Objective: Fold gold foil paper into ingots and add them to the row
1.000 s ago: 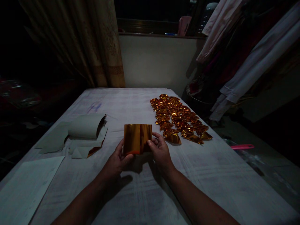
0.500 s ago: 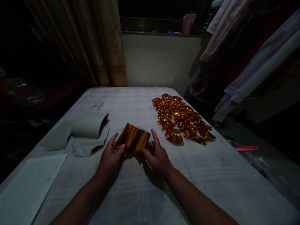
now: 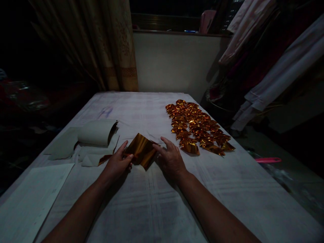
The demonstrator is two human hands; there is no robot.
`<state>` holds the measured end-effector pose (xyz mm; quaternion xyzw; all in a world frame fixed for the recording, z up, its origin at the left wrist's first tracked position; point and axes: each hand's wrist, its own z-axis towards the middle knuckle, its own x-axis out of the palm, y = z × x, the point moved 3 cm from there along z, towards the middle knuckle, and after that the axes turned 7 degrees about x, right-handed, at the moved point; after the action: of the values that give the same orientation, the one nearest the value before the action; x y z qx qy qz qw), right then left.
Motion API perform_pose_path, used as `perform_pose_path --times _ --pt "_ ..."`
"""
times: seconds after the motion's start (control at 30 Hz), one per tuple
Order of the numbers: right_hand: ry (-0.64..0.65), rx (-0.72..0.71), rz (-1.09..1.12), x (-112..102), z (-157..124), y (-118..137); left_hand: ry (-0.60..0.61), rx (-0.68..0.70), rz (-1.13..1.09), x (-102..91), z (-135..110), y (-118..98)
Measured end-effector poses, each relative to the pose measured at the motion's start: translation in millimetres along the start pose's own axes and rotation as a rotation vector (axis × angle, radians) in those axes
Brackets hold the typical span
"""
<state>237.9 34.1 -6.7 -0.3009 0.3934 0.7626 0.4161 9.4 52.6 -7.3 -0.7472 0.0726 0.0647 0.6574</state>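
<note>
Head: foil (image 3: 140, 149) in left hand (image 3: 117, 164)

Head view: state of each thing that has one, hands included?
Gold foil sheet: creased, tilted, off flat.
Left hand: pinching the sheet's edge.
Right hand: fingers over the sheet's other edge; grip unclear.
Gold foil pieces: folded, massed together.
Grey-backed sheets: piled, one curled.
White paper: flat.
Curtain: hanging in folds.
Pink mug: standing.

text: none readable | white sheet (image 3: 32, 197): too dim to tell | tablecloth (image 3: 152, 212): blue mark (image 3: 106, 111), illegible
</note>
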Motion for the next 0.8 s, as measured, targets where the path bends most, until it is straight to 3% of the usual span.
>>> perform_pose_path --times 0.3,0.5,0.57,0.67,0.73,0.8 --pt "-0.057 -0.058 -0.011 0.3 0.3 4.2 -0.017 0.076 0.022 0.8 0.9 3.9" --pt "-0.077 0.026 -0.100 10.4 -1.0 -0.3 -0.012 0.130 0.189 -0.4 2.8 6.1" --pt "-0.072 0.038 -0.107 10.6 -1.5 -0.9 -0.089 0.251 0.318 -2.5 0.7 0.2" --pt "-0.059 0.041 -0.090 8.5 -2.2 -0.4 -0.249 0.558 0.501 -4.9 -8.6 -13.9" --pt "-0.053 0.052 -0.072 6.8 -2.5 0.1 -0.245 0.716 0.568 -3.3 -16.4 -21.0" --pt "-0.044 0.054 -0.048 5.0 -2.5 1.5 -0.182 0.762 0.581 -1.2 -22.5 -24.8"
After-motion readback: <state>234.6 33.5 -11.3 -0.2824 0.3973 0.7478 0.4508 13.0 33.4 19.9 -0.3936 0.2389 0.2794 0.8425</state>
